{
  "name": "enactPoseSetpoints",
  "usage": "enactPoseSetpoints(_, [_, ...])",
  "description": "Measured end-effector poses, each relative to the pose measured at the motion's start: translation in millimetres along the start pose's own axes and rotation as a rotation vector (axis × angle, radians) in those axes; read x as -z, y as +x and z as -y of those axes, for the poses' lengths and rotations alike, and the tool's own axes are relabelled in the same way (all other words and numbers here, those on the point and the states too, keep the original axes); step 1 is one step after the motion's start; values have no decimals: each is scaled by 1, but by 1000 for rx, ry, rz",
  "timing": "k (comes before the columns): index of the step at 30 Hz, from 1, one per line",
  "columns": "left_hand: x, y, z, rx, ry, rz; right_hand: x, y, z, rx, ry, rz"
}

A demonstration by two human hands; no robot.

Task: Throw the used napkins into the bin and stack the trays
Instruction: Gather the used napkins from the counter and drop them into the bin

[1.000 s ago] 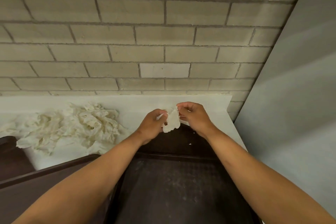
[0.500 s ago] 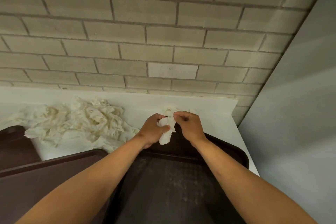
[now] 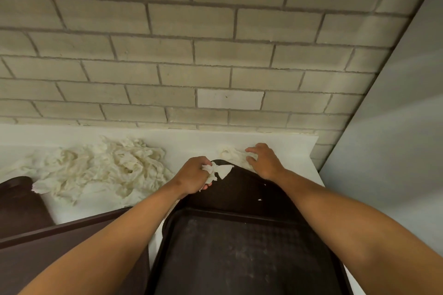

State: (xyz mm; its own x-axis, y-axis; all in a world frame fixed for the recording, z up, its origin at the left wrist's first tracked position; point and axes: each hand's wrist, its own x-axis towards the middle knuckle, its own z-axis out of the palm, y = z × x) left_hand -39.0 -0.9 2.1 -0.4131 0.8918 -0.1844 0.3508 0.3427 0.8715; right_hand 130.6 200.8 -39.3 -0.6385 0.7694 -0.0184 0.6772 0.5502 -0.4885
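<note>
Change: right hand (image 3: pixel 263 161) gone from the shared wad half a second back, now reaching out past the far rim of the near tray (image 3: pixel 242 246); wad left with the left hand (image 3: pixel 193 178) alone.
Left grip: fingers curled round a crumpled napkin (image 3: pixel 212 170), held over the near tray's far left corner, a white flap hanging loose toward the tray.
Right grip: fingers spread and only lightly bent, resting on a second napkin (image 3: pixel 231 153); nothing pinched yet.
Second napkin: on the white counter (image 3: pixel 191 143), just beyond the near tray's far rim, partly under the right palm.
Napkin pile (image 3: pixel 100 170): large loose heap on the counter, left of the near tray, well apart from both hands.
Other trays: side tray (image 3: pixel 48 251) just left of the near tray, overlapped at its edge; a third dark tray corner (image 3: pixel 16 201) farther left, beside the pile.
Crumbs: a few white paper flecks on the near tray's raised far end.
Bin: not in view.
Wall: grey block wall (image 3: pixel 215 55) behind the counter, beyond the near tray.
Handling, napkins: very light, soft, likely to tear and shed bits; best bunched whole in a closed fist, not plucked by a corner.
Handling, trays: stiff, smooth plastic, probably light; best taken by the raised rims on opposite sides once cleared.
Progress: early, judging by the pile untouched and the trays unstacked.
</note>
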Motion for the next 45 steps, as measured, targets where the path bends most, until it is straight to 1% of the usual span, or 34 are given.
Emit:
enactPoseSetpoints(3, [4, 3, 3, 2, -77, 33, -13, 7, 1, -63, -53, 179])
enactPoseSetpoints(5, [4, 5, 5, 30, -133, 39, -17, 12, 3, -91, -38, 216])
enactPoseSetpoints(8, [4, 9, 8, 105, -268, 40, -23, 15, -1, -99, -9, 145])
enactPoseSetpoints(10, [2, 11, 11, 133, -300, 50, -25, 15, -8, -103, -69, 101])
enactPoseSetpoints(12, [1, 12, 12, 108, -219, 44, -25, 16, -13, -101, -114, 60])
enactPoseSetpoints(15, [3, 7, 9, 29, -51, 25, -22, 15, -16, -134, -96, 22])
enactPoseSetpoints(19, [2, 5, 12, -51, 4, -4, -16, 8, -16, -143, -114, -4])
enactPoseSetpoints(23, [-1, 2, 9, -50, -33, -29, -3, 1, -16, -163, 6, -49])
enactPoseSetpoints(28, [-6, -3, -3, -63, -28, -42, 30, -17, -8, -121, 170, -105])
enactPoseSetpoints(32, [-14, -13, -16, -93, -27, -33, 60, -47, -6, -92, 293, -135])
enactPoseSetpoints(37, [-34, -32, -37, -96, -64, 17, 90, -108, 3, -76, 383, -138])
enactPoseSetpoints(42, [-55, -70, -55, -144, -44, 76, 101, -188, -1, -85, 476, -173])
enactPoseSetpoints(45, [-69, -105, -60, -182, -47, 128, 102, -248, -4, -104, 550, -156])
